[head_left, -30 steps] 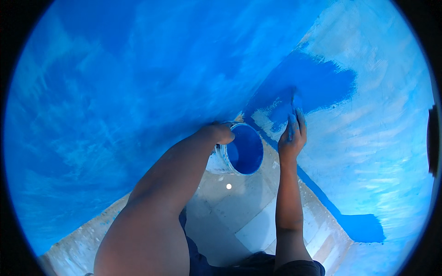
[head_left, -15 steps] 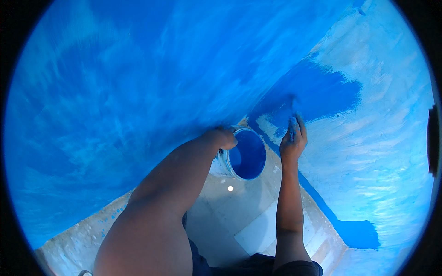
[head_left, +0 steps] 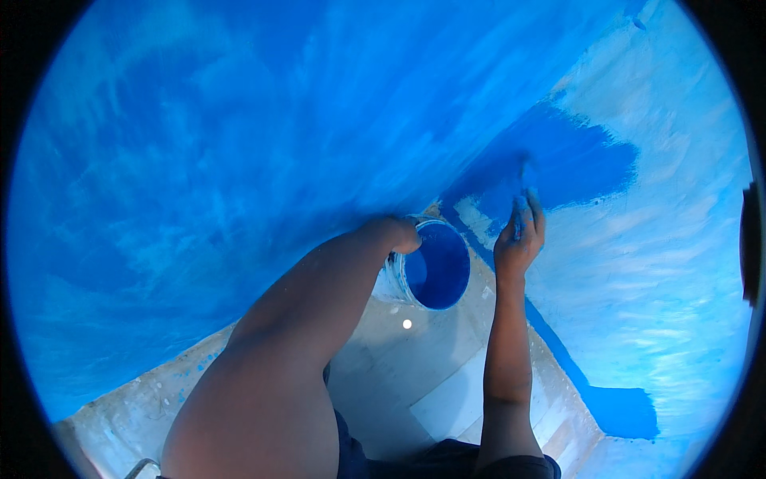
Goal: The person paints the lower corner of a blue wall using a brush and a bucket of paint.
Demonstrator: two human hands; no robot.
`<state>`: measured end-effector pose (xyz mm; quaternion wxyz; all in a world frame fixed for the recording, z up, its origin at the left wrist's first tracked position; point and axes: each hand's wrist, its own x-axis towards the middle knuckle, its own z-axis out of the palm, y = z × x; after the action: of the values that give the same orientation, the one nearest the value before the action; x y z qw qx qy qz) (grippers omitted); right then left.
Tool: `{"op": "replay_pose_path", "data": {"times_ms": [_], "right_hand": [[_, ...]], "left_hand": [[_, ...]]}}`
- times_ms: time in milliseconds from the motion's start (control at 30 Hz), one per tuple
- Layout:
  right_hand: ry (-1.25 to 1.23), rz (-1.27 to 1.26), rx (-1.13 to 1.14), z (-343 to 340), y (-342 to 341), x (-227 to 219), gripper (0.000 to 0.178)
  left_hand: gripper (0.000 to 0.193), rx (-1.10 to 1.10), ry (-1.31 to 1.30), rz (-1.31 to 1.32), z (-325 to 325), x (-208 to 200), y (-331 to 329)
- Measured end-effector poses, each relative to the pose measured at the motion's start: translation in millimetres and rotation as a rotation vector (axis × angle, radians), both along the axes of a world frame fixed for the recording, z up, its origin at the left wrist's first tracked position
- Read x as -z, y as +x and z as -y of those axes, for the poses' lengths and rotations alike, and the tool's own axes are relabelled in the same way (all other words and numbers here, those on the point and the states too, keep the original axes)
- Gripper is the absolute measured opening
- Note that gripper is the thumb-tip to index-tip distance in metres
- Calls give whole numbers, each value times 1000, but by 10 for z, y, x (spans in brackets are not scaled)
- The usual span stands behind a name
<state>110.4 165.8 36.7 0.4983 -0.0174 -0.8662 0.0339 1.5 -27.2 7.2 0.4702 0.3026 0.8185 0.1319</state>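
Where the floor (head_left: 375, 359) meets the left wall (head_left: 199, 160), its left edge is speckled with blue spots (head_left: 199, 363), and streaky blue covers the wall above. A curved, shiny thing (head_left: 142, 469), too cut off to identify, shows at the floor's lower left.

Next comes the left hand (head_left: 401, 235), closed over the left side of a bucket's rim, thumb inside; its other fingers are hidden. That pale, paint-smeared bucket (head_left: 388, 286) is near the corner where the walls meet, mouth tilted toward the right, with deep blue paint (head_left: 439, 271) inside; whether its base touches the floor cannot be told. A small bright spot (head_left: 407, 324) lies just below it.

Farther right, the right hand (head_left: 520, 239), blue on its fingers, is partly curled around a slim brush (head_left: 525, 172). The brush's blurred head is over a deep blue patch (head_left: 586, 160) beside the corner; contact cannot be judged. Paler, streaked blue covers most of the right wall (head_left: 622, 271), and a deep blue strip (head_left: 562, 351) follows its bottom edge, ending in a broader block (head_left: 626, 411).
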Motion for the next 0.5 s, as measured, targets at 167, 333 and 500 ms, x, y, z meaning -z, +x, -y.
{"op": "replay_pose_path", "data": {"times_ms": [167, 333, 500], "right_hand": [[74, 273, 111, -92, 65, 504, 32], [-141, 407, 97, -135, 17, 431, 33], [-16, 75, 44, -47, 33, 103, 32]], "left_hand": [[64, 100, -6, -75, -45, -50, 21], [64, 14, -12, -65, -91, 83, 34], [63, 33, -47, -48, -53, 181, -16]]}}
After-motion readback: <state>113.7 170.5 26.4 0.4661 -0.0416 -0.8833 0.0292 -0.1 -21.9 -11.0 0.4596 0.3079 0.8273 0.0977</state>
